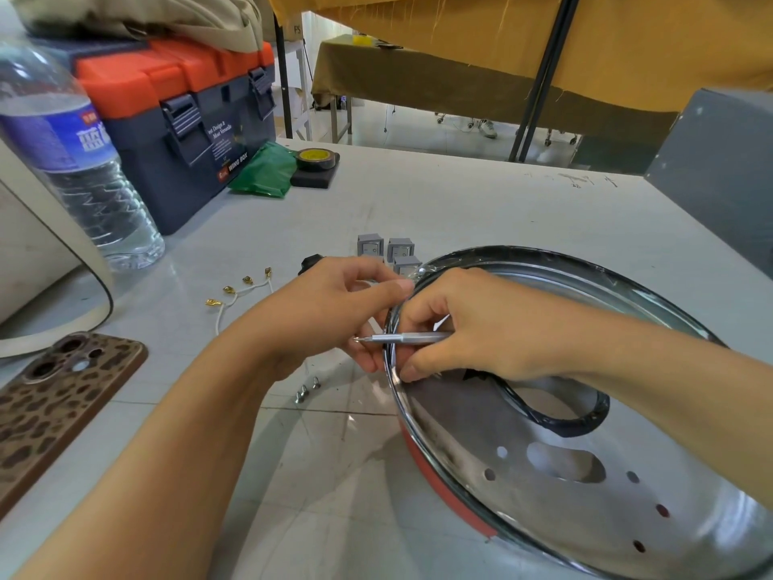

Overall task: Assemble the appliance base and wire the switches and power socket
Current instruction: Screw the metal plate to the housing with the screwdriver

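A slim silver screwdriver [403, 338] is gripped in the curled fingers of the right hand [464, 328] at the left rim of the round metal appliance base [585, 487]. The screwdriver tip is pinched by the left hand [330, 311] fingertips. Three grey rocker switches [391, 253] lie just beyond the fingers.

Appliance base [585, 475] cut off right and bottom; screwdriver [401, 339] handle hidden in right hand [472, 328].

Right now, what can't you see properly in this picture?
Head view only:
- Screwdriver tip: hidden between the left hand fingers.
- Black part behind the left hand: mostly covered.
- One grey switch: partly hidden by the base rim.
- Bottle: blurred and cut off at the left edge.
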